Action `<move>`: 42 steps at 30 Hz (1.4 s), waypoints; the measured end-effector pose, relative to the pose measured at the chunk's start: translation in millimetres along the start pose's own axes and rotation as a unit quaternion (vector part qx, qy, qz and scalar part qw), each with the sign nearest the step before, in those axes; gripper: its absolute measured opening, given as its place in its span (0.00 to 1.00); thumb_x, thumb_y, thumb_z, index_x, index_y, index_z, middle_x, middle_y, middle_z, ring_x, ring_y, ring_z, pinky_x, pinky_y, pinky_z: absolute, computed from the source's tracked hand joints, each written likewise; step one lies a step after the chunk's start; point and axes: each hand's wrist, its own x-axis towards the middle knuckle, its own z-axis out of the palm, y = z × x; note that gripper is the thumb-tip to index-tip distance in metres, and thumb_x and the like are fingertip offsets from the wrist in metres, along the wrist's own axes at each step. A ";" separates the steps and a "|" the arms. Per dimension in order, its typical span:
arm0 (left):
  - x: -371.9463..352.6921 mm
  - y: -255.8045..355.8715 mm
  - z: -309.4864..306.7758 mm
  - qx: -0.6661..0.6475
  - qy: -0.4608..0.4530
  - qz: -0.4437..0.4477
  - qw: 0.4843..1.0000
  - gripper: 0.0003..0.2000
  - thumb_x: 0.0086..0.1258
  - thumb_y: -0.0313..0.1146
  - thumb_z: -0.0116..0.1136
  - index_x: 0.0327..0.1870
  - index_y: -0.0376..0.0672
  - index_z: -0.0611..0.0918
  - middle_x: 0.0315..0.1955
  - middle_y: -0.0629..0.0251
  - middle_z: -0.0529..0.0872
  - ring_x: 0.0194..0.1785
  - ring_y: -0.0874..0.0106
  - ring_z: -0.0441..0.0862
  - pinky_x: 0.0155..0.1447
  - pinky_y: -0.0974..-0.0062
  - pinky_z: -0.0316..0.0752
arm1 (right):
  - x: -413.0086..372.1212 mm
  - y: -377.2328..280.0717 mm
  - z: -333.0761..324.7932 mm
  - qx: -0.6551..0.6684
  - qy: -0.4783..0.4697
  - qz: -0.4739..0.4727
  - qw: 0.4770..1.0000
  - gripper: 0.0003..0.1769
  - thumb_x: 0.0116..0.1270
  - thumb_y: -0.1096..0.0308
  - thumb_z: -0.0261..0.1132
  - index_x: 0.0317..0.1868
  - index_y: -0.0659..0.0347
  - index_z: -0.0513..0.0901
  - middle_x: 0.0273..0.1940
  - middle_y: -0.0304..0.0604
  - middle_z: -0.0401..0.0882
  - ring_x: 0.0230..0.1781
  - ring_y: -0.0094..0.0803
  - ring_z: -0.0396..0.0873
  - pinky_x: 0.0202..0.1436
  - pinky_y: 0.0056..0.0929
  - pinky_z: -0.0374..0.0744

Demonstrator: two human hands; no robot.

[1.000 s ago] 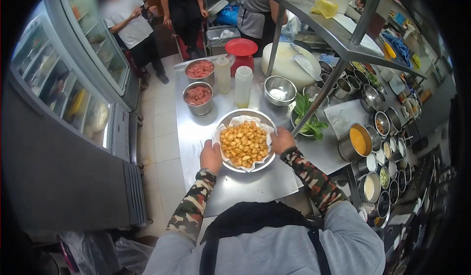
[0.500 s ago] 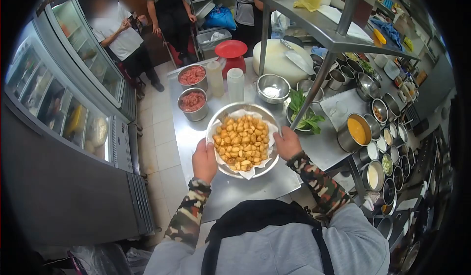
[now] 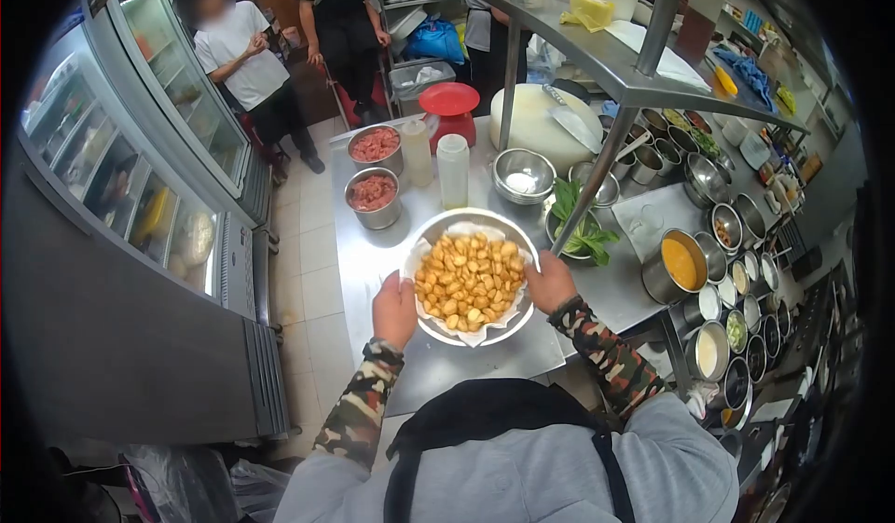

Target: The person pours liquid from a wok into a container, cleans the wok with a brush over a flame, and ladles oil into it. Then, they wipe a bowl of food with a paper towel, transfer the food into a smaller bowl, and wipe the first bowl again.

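A round metal bowl, lined with white paper, holds many golden-brown fried pieces. My left hand grips its left rim, with the thumb on top. On the right rim my right hand is closed in the same way. Camouflage sleeves cover both forearms. Past the bowl stand two squeeze bottles, the nearer one close to its far rim. Two metal pots of raw red meat are at the left. Stacked metal bowls and a bowl of green leaves sit beyond the right rim.
A steel table lies under the bowl, with a raised shelf and its post at the right. Farther off are a red scale, a pot of orange liquid, glass-door fridges and several people, one in a white shirt.
The view has shifted slightly, so the table and the background sit a little farther right. The pieces in the bowl have shifted about. Both hands keep their hold on the rim.
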 end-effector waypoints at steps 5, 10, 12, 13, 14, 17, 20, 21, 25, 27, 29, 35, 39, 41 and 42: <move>14.6 35.3 -15.6 0.021 0.037 0.029 0.999 0.13 0.72 0.35 0.44 0.46 0.36 0.78 0.35 0.43 0.83 0.42 0.47 0.80 0.45 0.57 0.74 | 28.0 3.1 7.3 0.109 0.070 -0.062 0.990 0.13 0.64 0.65 0.57 0.36 0.71 0.73 0.35 0.66 0.77 0.42 0.61 0.76 0.44 0.48 0.74; 31.1 -36.6 -1.5 0.097 0.003 0.035 0.995 0.14 0.70 0.36 0.45 0.44 0.34 0.78 0.36 0.43 0.82 0.42 0.45 0.79 0.47 0.56 0.73 | 48.6 28.3 48.0 -0.023 -0.016 -0.050 0.998 0.15 0.61 0.64 0.57 0.37 0.72 0.76 0.38 0.66 0.78 0.45 0.61 0.76 0.50 0.47 0.74; 25.2 -34.7 -5.5 0.082 -0.010 -0.001 0.997 0.14 0.71 0.35 0.45 0.46 0.34 0.78 0.38 0.43 0.82 0.43 0.46 0.80 0.48 0.57 0.74 | 41.4 24.1 50.6 -0.019 -0.024 -0.039 0.999 0.17 0.61 0.63 0.58 0.38 0.73 0.76 0.36 0.66 0.78 0.42 0.61 0.77 0.50 0.48 0.75; 23.8 -32.8 -7.7 0.083 -0.006 -0.002 0.997 0.14 0.71 0.35 0.45 0.46 0.34 0.78 0.38 0.43 0.82 0.43 0.46 0.80 0.48 0.57 0.74 | 38.0 22.3 49.2 0.005 -0.004 -0.043 0.999 0.16 0.62 0.63 0.57 0.37 0.72 0.76 0.35 0.65 0.78 0.41 0.61 0.77 0.48 0.48 0.75; 20.5 -18.7 -11.7 0.044 0.017 0.007 0.999 0.15 0.71 0.35 0.45 0.47 0.33 0.78 0.38 0.43 0.82 0.44 0.47 0.80 0.48 0.58 0.74 | 32.7 14.3 41.9 0.030 0.017 -0.046 0.998 0.15 0.63 0.63 0.57 0.37 0.71 0.76 0.33 0.65 0.78 0.39 0.62 0.77 0.46 0.49 0.75; 10.9 24.6 -20.6 -0.029 0.056 0.034 0.997 0.16 0.71 0.35 0.44 0.49 0.34 0.78 0.39 0.43 0.83 0.44 0.48 0.81 0.49 0.59 0.74 | 14.0 -18.2 4.5 0.109 0.059 -0.061 0.990 0.13 0.65 0.64 0.55 0.35 0.69 0.73 0.32 0.64 0.76 0.37 0.62 0.75 0.42 0.51 0.73; 7.1 -12.6 -5.0 -0.018 0.042 0.029 0.999 0.16 0.71 0.36 0.44 0.49 0.33 0.78 0.39 0.43 0.83 0.45 0.48 0.80 0.49 0.59 0.74 | 17.8 11.8 24.3 0.155 0.030 -0.021 0.987 0.13 0.64 0.64 0.56 0.35 0.70 0.74 0.34 0.65 0.76 0.39 0.62 0.75 0.44 0.50 0.73; 13.1 -40.4 5.1 0.024 0.017 0.018 0.999 0.16 0.71 0.36 0.44 0.49 0.33 0.78 0.38 0.43 0.83 0.45 0.47 0.80 0.50 0.59 0.73 | 15.7 17.8 29.9 0.088 0.022 -0.027 0.996 0.14 0.63 0.64 0.57 0.36 0.70 0.74 0.34 0.65 0.76 0.40 0.62 0.75 0.45 0.50 0.73; 14.4 -52.3 16.5 0.030 -0.042 -0.025 0.998 0.17 0.69 0.36 0.45 0.47 0.32 0.78 0.39 0.42 0.82 0.46 0.45 0.79 0.52 0.57 0.72 | 20.6 41.2 41.8 0.007 0.003 -0.021 1.000 0.15 0.60 0.64 0.58 0.37 0.71 0.75 0.36 0.66 0.77 0.41 0.62 0.75 0.47 0.50 0.73; 18.7 -43.8 16.1 0.027 -0.006 0.001 1.000 0.16 0.70 0.36 0.44 0.48 0.34 0.78 0.39 0.43 0.83 0.46 0.47 0.80 0.51 0.58 0.73 | 21.8 30.4 28.5 0.007 0.013 -0.014 1.000 0.15 0.61 0.64 0.58 0.37 0.71 0.75 0.35 0.66 0.77 0.41 0.62 0.75 0.46 0.50 0.73; 7.7 -4.8 5.4 -0.022 0.030 0.021 0.999 0.15 0.71 0.35 0.44 0.48 0.34 0.78 0.38 0.43 0.83 0.45 0.47 0.80 0.50 0.58 0.73 | 9.3 9.0 6.5 0.096 0.040 -0.029 0.994 0.14 0.63 0.63 0.59 0.35 0.70 0.73 0.34 0.66 0.76 0.41 0.61 0.76 0.43 0.49 0.73; 22.2 -38.8 1.4 0.008 -0.074 -0.033 0.997 0.15 0.71 0.34 0.46 0.50 0.33 0.78 0.40 0.44 0.84 0.45 0.48 0.80 0.50 0.61 0.74 | 6.2 21.0 19.3 0.062 0.019 -0.031 0.997 0.14 0.62 0.64 0.58 0.35 0.71 0.74 0.35 0.65 0.77 0.40 0.60 0.76 0.45 0.47 0.74; 12.5 -36.4 2.0 0.032 -0.083 -0.022 0.996 0.15 0.71 0.33 0.44 0.50 0.33 0.78 0.40 0.44 0.84 0.45 0.51 0.82 0.51 0.63 0.74 | 6.8 30.2 26.1 0.019 -0.013 -0.005 1.000 0.14 0.59 0.65 0.57 0.35 0.72 0.76 0.37 0.65 0.78 0.42 0.60 0.76 0.48 0.47 0.74; 10.6 -13.0 -1.7 0.003 -0.053 0.001 0.999 0.16 0.72 0.33 0.44 0.51 0.33 0.78 0.40 0.46 0.84 0.45 0.53 0.82 0.51 0.64 0.74 | -3.5 24.7 21.7 0.070 0.027 -0.007 0.997 0.14 0.61 0.64 0.57 0.34 0.70 0.74 0.34 0.66 0.77 0.40 0.60 0.77 0.46 0.48 0.74; 6.3 1.6 -5.1 -0.028 -0.017 0.016 0.999 0.16 0.72 0.33 0.44 0.52 0.33 0.78 0.41 0.47 0.84 0.45 0.55 0.83 0.51 0.65 0.74 | -9.5 15.7 13.7 0.071 0.029 -0.005 0.997 0.14 0.61 0.64 0.57 0.34 0.70 0.74 0.34 0.66 0.77 0.40 0.60 0.77 0.46 0.48 0.74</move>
